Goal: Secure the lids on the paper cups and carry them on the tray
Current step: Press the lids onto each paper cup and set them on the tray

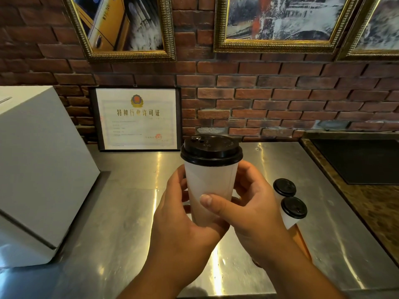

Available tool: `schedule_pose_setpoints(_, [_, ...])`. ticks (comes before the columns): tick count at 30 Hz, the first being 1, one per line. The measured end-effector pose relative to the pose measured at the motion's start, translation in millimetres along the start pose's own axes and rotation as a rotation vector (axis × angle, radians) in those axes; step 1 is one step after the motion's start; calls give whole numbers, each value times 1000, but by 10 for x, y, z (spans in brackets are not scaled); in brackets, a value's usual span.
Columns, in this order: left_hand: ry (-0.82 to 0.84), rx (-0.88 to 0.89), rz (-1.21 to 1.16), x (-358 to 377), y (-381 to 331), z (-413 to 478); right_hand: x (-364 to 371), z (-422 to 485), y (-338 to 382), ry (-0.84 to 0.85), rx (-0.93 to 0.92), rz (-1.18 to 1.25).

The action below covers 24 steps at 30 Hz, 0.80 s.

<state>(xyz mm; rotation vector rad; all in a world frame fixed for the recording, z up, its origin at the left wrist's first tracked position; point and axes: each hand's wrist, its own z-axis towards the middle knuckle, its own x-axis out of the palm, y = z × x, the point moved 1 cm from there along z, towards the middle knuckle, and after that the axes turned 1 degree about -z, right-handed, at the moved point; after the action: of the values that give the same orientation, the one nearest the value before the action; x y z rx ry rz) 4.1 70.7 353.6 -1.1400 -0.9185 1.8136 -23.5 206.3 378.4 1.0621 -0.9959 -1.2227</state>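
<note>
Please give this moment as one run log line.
left hand: grips paper cup | right hand: grips same cup | black lid: on cup | two other lidded cups: at right on orange tray

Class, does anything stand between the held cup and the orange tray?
Nothing visible does. Left hand and right hand grip the held cup; the tray, bearing two lidded cups, lies just beyond the right hand, which hides most of it.
</note>
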Motion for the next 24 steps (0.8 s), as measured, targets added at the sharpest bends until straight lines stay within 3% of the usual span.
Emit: schedule_pose_setpoints(24, [11,-7,-92,21,-10,95,-31,104,-41,-34,9,3])
